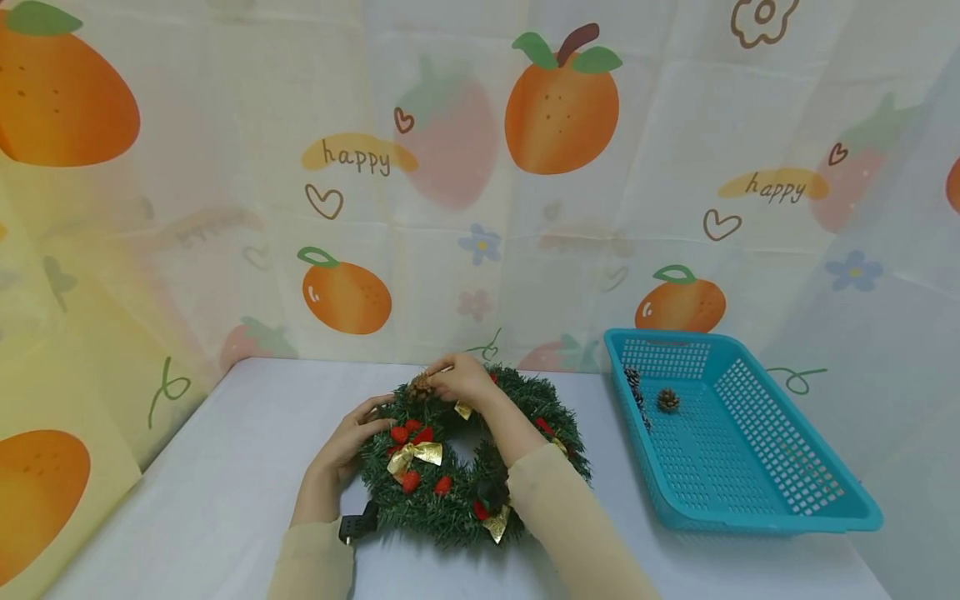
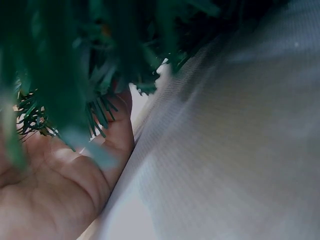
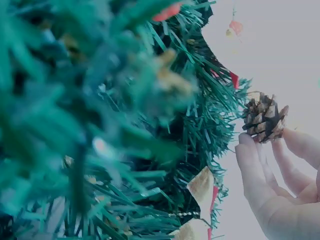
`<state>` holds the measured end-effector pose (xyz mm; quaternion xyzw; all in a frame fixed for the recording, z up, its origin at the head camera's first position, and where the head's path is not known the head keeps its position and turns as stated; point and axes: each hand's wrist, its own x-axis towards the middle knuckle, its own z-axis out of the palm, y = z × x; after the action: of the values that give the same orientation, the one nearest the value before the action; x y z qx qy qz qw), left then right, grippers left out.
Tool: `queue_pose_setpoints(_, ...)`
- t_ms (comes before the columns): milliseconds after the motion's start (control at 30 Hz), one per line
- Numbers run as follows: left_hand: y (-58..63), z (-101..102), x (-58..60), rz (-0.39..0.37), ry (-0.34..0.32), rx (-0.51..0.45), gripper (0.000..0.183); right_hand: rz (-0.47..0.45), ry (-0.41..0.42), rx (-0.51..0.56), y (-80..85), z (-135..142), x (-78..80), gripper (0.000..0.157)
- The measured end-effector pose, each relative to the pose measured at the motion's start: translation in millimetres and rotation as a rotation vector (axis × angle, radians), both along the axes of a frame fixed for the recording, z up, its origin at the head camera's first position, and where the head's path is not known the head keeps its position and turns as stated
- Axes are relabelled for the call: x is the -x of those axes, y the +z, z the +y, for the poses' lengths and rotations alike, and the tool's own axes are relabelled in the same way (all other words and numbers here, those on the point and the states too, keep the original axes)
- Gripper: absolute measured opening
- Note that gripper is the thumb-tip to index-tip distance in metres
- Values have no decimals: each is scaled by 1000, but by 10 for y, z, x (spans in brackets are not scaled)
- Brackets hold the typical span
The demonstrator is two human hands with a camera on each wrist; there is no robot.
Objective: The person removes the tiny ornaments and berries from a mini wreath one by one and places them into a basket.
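Observation:
A green wreath (image 1: 427, 521) with gold bows, red berries and red ribbon lies on the white-covered table. At its upper left, my right hand (image 1: 467, 383) pinches a brown pine cone (image 1: 420, 386) between fingertips and thumb. The right wrist view shows this pine cone (image 3: 265, 118) against the green needles. My left hand (image 1: 348, 442) grips the wreath's left edge, thumb on the upper side. In the left wrist view, needles partly cover the left hand (image 2: 55, 185) and hide some fingertips.
A blue plastic basket (image 1: 780, 525) stands to the right of the wreath. Inside it, a pine cone (image 1: 667, 400) lies near the middle, with more along the left wall. A printed fruit-pattern curtain (image 1: 450, 275) hangs behind the table.

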<state>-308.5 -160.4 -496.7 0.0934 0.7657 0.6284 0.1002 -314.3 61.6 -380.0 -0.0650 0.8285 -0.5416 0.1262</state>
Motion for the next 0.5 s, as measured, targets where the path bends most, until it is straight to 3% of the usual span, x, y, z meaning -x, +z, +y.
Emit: queue_pose_setpoints(500,7,15,-16,-19,3,-35,56,-28,7,103,210,127,48,29)
